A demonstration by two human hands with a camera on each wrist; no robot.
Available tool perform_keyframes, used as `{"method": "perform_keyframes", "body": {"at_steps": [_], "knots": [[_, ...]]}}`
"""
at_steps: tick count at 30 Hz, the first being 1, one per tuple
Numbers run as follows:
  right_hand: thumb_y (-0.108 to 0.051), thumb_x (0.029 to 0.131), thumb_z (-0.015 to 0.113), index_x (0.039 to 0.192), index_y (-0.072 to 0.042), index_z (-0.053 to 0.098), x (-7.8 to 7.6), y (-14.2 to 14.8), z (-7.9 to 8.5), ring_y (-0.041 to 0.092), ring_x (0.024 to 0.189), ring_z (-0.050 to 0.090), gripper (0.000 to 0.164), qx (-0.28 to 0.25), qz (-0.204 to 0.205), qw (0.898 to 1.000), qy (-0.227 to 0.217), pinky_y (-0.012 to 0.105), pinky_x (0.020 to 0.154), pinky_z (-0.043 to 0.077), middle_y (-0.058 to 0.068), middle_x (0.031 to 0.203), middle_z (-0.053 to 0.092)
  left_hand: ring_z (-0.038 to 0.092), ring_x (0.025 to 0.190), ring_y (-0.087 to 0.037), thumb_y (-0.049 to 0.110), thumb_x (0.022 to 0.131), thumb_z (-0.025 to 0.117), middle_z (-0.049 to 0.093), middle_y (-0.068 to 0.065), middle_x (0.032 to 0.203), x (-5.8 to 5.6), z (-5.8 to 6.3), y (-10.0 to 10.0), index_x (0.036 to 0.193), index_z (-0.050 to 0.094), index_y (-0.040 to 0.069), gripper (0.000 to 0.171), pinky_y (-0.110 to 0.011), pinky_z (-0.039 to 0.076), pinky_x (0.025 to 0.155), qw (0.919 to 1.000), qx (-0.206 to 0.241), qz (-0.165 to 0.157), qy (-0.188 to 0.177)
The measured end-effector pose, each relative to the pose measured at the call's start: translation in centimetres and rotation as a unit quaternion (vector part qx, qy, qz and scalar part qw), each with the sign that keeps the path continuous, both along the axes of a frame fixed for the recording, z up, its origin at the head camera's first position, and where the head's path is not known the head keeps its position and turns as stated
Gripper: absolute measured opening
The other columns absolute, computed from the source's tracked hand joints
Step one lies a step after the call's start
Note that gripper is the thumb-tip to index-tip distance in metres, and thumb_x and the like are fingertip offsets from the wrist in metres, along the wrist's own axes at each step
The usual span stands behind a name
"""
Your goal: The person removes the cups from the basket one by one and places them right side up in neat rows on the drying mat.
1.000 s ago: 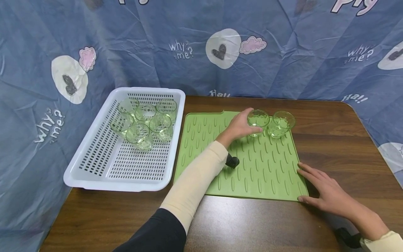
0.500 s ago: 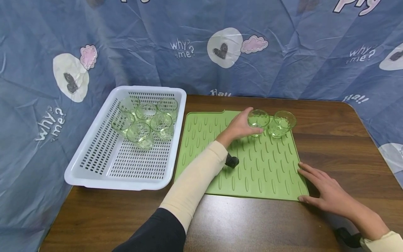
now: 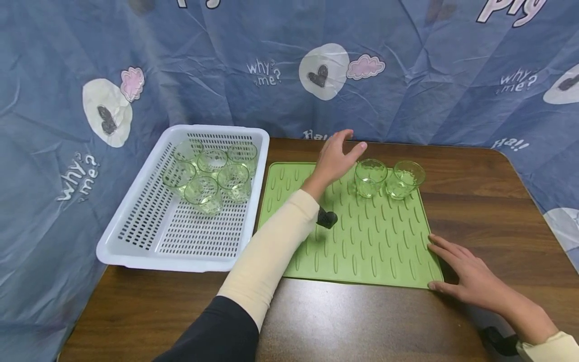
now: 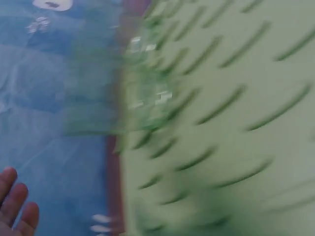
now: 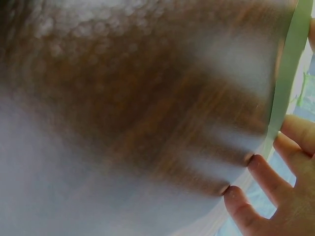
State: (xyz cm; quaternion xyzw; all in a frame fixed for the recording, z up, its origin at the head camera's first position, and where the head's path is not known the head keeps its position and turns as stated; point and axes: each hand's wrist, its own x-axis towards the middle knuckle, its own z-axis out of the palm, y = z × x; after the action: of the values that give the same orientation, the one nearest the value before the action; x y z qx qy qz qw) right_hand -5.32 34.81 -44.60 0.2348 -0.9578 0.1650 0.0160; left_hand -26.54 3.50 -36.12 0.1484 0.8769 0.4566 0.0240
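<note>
Two clear green-tinted glasses stand upright side by side at the back right of a green drying mat (image 3: pixel 362 241): a left glass (image 3: pixel 370 179) and a right glass (image 3: pixel 404 180). My left hand (image 3: pixel 333 160) hovers over the mat's back edge, left of the nearer glass and apart from it, fingers spread and holding nothing. The left wrist view, blurred, has the left fingers (image 4: pixel 15 201) at its lower left corner. With fingers extended, my right hand (image 3: pixel 470 276) rests at the mat's right edge; its fingertips (image 5: pixel 238 196) touch the tabletop and mat edge.
A white perforated basket (image 3: pixel 176 264) stands left of the mat, with several glasses (image 3: pixel 202 193) grouped toward its back. The wooden table (image 3: pixel 362 322) ends at a blue printed cloth (image 3: pixel 253 30) behind.
My left hand has let go of the left glass and moved up and to the left. That glass stays on the mat. The right hand has not moved.
</note>
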Motion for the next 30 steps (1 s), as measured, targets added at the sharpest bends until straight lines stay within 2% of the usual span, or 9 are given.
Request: {"method": "perform_keyframes", "body": {"at_steps": [6,11,14,17,20,24,27,30], "knots": [[-0.033,0.068,0.089,0.139,-0.001,0.052,0.0,0.1,-0.1,0.043,0.123,0.047,0.086,0.000,0.000,1.000,0.002,0.065,0.085,0.043,0.013,0.154,0.042,0.044,0.140,-0.017,0.040,0.100,0.052,0.050,0.002,0.148,-1.6,5.1,-2.1,0.145,0.049,0.019,0.049,-0.033,0.037,0.117,0.9967,-0.045,0.062,0.025],[-0.032,0.067,0.089,0.139,-0.001,0.052,0.0,0.0,-0.1,0.043,0.122,0.048,0.087,-0.002,0.004,1.000,0.007,0.063,0.086,0.044,0.013,0.154,0.043,0.041,0.142,-0.018,0.037,0.101,0.052,0.049,0.000,0.149,-2.4,9.2,-5.7,0.144,0.050,0.017,0.048,-0.031,0.032,0.120,0.9922,-0.101,0.064,0.035],[-0.032,0.067,0.089,0.139,-0.002,0.052,0.0,0.0,-0.1,0.043,0.122,0.048,0.087,-0.003,0.003,1.000,0.010,0.064,0.086,0.044,0.012,0.155,0.043,0.039,0.144,-0.019,0.036,0.101,0.052,0.049,-0.001,0.150,-2.2,11.3,-8.3,0.144,0.050,0.015,0.048,-0.032,0.030,0.122,0.9865,-0.144,0.059,0.051],[-0.032,0.066,0.090,0.139,-0.002,0.052,0.0,0.0,0.0,0.042,0.122,0.048,0.088,-0.004,0.003,1.000,0.016,0.064,0.086,0.044,0.011,0.155,0.043,0.033,0.149,-0.020,0.036,0.101,0.051,0.046,-0.003,0.153,-1.5,12.8,-10.9,0.145,0.049,0.013,0.049,-0.035,0.026,0.125,0.9826,-0.168,0.049,0.060],[-0.031,0.064,0.090,0.138,-0.001,0.053,0.0,0.0,0.0,0.043,0.122,0.048,0.088,-0.008,0.006,1.000,0.021,0.064,0.087,0.043,0.012,0.155,0.043,0.032,0.149,-0.023,0.035,0.100,0.051,0.044,-0.006,0.155,-0.7,13.7,-13.5,0.145,0.049,0.011,0.051,-0.039,0.025,0.125,0.9796,-0.184,0.032,0.075],[-0.031,0.065,0.090,0.138,-0.001,0.053,0.0,0.0,0.1,0.042,0.122,0.048,0.087,-0.005,0.005,1.000,0.021,0.063,0.087,0.044,0.011,0.154,0.043,0.037,0.145,-0.029,0.034,0.099,0.052,0.045,-0.010,0.153,0.7,14.0,-16.5,0.144,0.049,0.009,0.052,-0.046,0.028,0.122,0.9723,-0.211,0.012,0.101],[-0.031,0.065,0.090,0.138,-0.001,0.052,0.0,-0.1,0.1,0.042,0.122,0.048,0.088,-0.002,0.003,1.000,0.018,0.063,0.086,0.044,0.012,0.154,0.043,0.039,0.142,-0.033,0.032,0.098,0.054,0.047,-0.013,0.151,1.7,13.4,-18.7,0.142,0.050,0.006,0.052,-0.050,0.030,0.120,0.9618,-0.243,-0.006,0.127],[-0.031,0.065,0.090,0.138,0.000,0.052,0.1,-0.1,0.0,0.042,0.121,0.049,0.088,-0.002,0.002,1.000,0.020,0.061,0.086,0.044,0.014,0.154,0.044,0.041,0.139,-0.036,0.032,0.096,0.056,0.049,-0.016,0.148,2.5,12.2,-21.0,0.140,0.052,0.004,0.052,-0.053,0.031,0.119,0.9528,-0.262,-0.021,0.152]]}}
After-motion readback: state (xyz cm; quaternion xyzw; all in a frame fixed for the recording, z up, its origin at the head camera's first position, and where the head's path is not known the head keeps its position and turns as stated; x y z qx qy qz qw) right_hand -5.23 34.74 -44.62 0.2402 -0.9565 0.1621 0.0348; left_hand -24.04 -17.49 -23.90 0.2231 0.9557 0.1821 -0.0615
